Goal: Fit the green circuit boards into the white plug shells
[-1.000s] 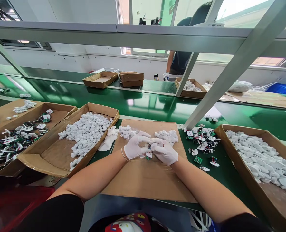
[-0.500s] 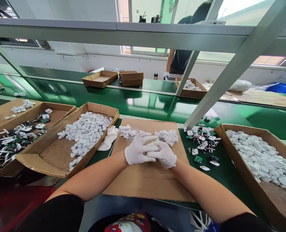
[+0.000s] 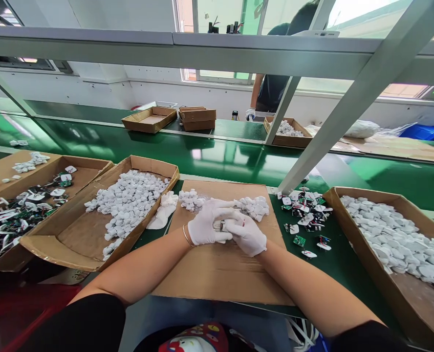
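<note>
Both of my hands wear white gloves and meet over a flat cardboard sheet (image 3: 220, 269). My left hand (image 3: 206, 224) and my right hand (image 3: 247, 234) are closed together on a small white plug part (image 3: 225, 226), of which only a sliver with metal shows between the fingers. Two small heaps of white plastic shells (image 3: 254, 206) lie on the sheet just beyond my hands. A scatter of small circuit boards with plug faces (image 3: 305, 215) lies on the green bench to the right of my right hand.
A cardboard tray of white shells (image 3: 129, 200) stands at the left, another tray with white shells (image 3: 393, 239) at the right, and a tray of circuit boards (image 3: 22, 205) at the far left. A slanted metal strut (image 3: 334, 127) rises ahead. Another person's gloved hand (image 3: 250, 114) rests across the green belt.
My hands have stayed pressed together over the sheet, with the fingers shifting round the part. The green board seen under them a second ago is now hidden.
</note>
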Demonstrator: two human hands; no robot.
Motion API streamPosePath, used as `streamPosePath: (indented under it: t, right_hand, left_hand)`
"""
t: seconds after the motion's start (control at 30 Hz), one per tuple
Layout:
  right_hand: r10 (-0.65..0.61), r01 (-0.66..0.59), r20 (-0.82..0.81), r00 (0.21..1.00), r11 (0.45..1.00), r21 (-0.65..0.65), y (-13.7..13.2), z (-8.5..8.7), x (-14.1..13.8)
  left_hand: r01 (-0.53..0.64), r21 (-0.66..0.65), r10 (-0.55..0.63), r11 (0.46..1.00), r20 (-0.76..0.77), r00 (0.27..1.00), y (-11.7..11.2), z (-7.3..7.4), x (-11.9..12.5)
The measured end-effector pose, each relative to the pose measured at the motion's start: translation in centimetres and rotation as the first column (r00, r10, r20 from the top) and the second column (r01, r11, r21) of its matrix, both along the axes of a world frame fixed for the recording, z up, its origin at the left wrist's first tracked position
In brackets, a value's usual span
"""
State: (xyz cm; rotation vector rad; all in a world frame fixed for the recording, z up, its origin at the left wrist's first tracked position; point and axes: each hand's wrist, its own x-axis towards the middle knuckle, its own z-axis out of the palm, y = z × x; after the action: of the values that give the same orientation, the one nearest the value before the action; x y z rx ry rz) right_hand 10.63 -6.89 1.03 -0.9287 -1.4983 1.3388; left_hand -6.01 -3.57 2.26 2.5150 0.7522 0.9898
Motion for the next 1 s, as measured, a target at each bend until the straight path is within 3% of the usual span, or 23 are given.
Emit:
streamPosePath:
  t: [0.17,0.33,0.57,0.67,0.8,1.0]
  right_hand:
    - [0.221,-0.245,-0.201,0.954,0.964,-0.101,0.4,-0.6,0.1]
    - [0.308,-0.362,-0.354,0.883,0.927,-0.097,0.6,-1.0,0.4]
    - [0.262,-0.278,-0.191,0.946,0.958,-0.066,0.9,-1.8,1.2]
    - [0.238,-0.266,-0.247,0.939,0.960,-0.088,0.8,-1.8,1.0]
    - [0.294,-0.346,-0.357,0.886,0.934,-0.090,0.7,-1.0,0.7]
    - [0.246,-0.281,-0.288,0.926,0.956,-0.089,0.8,-0.7,0.6]
  left_hand:
    - [0.036,0.063,-0.040,0.997,0.069,0.997,0.3,0.1,-0.4]
    - [0.125,0.202,-0.148,0.971,0.108,0.983,0.7,-0.1,-0.2]
    - [0.075,0.226,-0.105,0.971,0.122,0.987,0.2,-0.4,0.1]
    - [0.071,0.191,-0.092,0.979,0.103,0.990,0.2,-0.6,0.0]
    - [0.106,0.143,-0.116,0.984,0.060,0.991,0.6,-0.7,-0.2]
    - [0.147,0.172,-0.148,0.974,-0.006,0.989,0.8,-0.3,-0.1]
